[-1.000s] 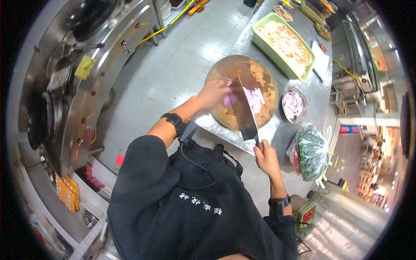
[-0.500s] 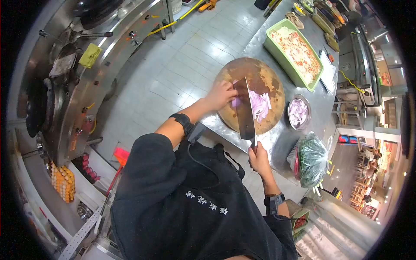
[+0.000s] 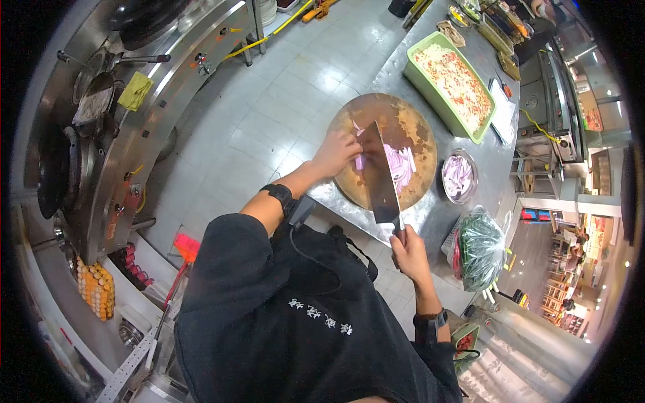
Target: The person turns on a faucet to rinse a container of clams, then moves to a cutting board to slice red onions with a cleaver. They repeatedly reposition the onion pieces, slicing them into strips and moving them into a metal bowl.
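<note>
On the round wooden chopping board [image 3: 418, 124], my left hand [image 3: 339, 150] has its fingers curled over a piece of purple onion [image 3: 359, 162], most of which they hide. My right hand [image 3: 411, 252] grips the handle of a cleaver [image 3: 381, 178]. The broad blade lies across the board, close beside my left fingertips. Right of the blade sits a pile of sliced purple onion [image 3: 402, 168]. A round metal bowl [image 3: 476, 180] with more onion slices stands on the steel table, just right of the board.
A green tub [image 3: 440, 101] of chopped white and red food stands beyond the board on the steel table [image 3: 494, 158]. A plastic bag of greens [image 3: 482, 248] sits near the table's right edge. Stoves with woks [image 3: 57, 168] line the left side.
The cleaver and my right hand have shifted back toward my body and slightly right. My left hand stays on the onion piece. The whole view has shifted a little.
</note>
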Demonstrator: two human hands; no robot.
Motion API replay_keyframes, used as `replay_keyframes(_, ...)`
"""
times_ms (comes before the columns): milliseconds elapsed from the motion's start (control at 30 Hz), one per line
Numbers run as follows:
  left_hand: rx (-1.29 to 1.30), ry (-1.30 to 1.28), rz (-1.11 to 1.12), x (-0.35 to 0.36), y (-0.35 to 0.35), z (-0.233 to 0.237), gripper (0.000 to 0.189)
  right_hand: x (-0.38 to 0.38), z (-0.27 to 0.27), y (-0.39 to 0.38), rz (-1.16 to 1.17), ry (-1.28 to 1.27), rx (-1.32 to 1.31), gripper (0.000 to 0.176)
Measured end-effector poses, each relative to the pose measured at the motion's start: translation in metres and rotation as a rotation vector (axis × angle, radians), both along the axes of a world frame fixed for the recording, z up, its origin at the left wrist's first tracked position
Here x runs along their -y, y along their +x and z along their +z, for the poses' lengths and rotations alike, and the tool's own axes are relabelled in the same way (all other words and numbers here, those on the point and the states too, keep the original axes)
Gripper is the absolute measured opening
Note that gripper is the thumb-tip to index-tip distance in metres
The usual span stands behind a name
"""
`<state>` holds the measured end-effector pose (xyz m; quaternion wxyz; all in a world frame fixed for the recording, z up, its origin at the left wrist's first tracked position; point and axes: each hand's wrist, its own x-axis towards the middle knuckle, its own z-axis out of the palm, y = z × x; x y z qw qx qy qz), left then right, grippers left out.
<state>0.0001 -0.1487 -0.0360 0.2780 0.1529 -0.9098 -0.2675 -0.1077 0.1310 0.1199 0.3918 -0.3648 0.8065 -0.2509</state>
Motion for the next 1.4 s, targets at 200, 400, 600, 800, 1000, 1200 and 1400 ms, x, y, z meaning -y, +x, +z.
replay_keyframes(200, -0.049, 0.0, 0.012, -0.001, 0.001, -0.005, 0.011, -0.01, -0.056, 0.006, 0.046, -0.054, -0.138, 0.019)
replay_keyframes(400, -0.112, 0.02, 0.01, -0.002, 0.002, -0.003, 0.011, -0.009, 0.008, 0.001, -0.017, 0.003, 0.007, 0.019)
replay_keyframes(600, -0.106, 0.026, 0.046, 0.0, -0.001, -0.008, 0.011, -0.002, -0.054, 0.008, -0.03, -0.022, -0.006, 0.02)
replay_keyframes(800, -0.099, 0.033, 0.043, -0.003, 0.0, -0.007, 0.011, -0.002, -0.045, 0.01, -0.061, -0.035, 0.022, 0.018)
replay_keyframes(1000, -0.113, 0.05, 0.03, 0.0, 0.0, -0.01, 0.01, -0.004, -0.009, 0.005, -0.139, -0.037, 0.226, 0.011)
replay_keyframes(1200, -0.088, 0.053, 0.041, 0.0, 0.001, -0.005, 0.011, -0.006, 0.006, 0.006, -0.088, -0.007, 0.201, 0.011)
replay_keyframes(1400, -0.1, 0.015, 0.037, 0.001, 0.0, -0.006, 0.012, -0.003, -0.049, 0.008, -0.124, -0.022, 0.204, 0.012)
